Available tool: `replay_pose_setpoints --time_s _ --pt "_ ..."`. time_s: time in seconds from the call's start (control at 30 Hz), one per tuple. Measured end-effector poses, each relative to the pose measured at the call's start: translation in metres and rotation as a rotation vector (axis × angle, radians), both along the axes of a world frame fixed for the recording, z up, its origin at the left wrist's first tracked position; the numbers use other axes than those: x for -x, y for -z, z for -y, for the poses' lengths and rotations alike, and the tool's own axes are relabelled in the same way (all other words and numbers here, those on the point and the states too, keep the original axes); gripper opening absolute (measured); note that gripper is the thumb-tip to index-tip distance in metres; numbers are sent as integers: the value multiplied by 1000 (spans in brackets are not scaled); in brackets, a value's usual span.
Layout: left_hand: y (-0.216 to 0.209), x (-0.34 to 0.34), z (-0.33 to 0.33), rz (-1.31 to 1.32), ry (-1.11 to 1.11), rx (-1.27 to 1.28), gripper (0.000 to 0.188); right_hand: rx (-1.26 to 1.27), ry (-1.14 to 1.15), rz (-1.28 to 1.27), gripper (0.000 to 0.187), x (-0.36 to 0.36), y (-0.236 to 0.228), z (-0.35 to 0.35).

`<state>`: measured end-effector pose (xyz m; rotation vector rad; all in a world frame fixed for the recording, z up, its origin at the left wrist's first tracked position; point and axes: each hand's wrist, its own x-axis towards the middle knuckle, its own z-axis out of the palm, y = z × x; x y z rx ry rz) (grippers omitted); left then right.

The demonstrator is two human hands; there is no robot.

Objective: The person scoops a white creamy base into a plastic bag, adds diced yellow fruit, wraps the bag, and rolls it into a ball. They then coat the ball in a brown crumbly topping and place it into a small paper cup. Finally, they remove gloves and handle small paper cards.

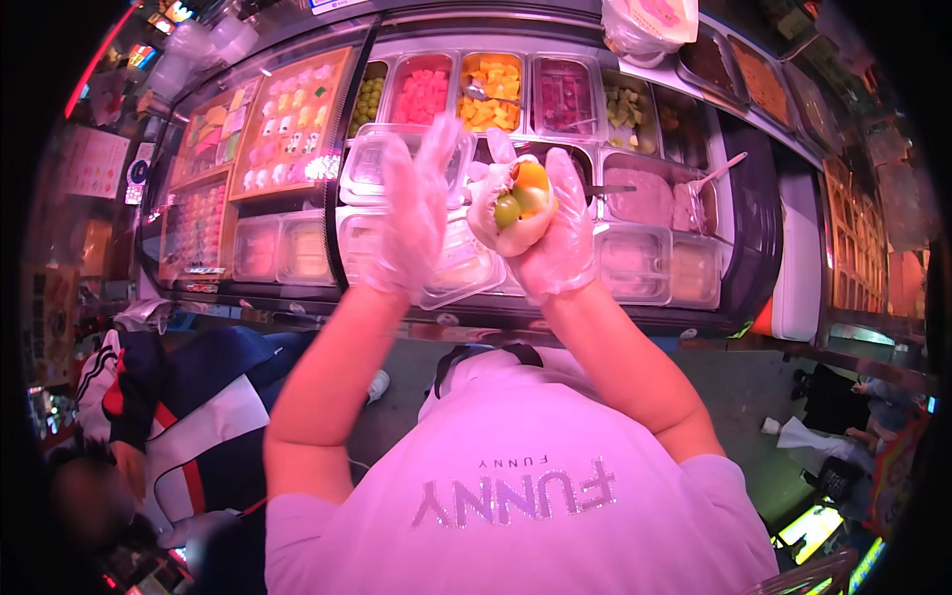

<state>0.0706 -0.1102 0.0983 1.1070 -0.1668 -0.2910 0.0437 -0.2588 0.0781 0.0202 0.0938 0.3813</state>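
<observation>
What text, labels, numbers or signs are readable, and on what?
I don't copy wording; here is where it stands:
Pale shirt: large and smaller lettering, legible.
Pink sheet, far left: too small to read.
White bag, top: print too blurred to read.

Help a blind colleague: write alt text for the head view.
A gloved right hand holds an open pale wrapper containing a green fruit and orange filling; the gloved left hand is open beside it. Beyond are clear tubs of pink cubes and yellow cubes, and a tray of small colourful pieces.
</observation>
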Motion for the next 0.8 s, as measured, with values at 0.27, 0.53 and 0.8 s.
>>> replay_pose_setpoints --time_s 0.27,0.53,0.8 --pt "44 64 42 -288 -191 601 93 635 245 203 67 28 5 -27" --pt "12 54 2 -252 -89 576 102 2101 776 935 52 15 -19 9" --pt "26 59 -22 -240 46 453 94 1393 -92 420 27 -6 -50 16"
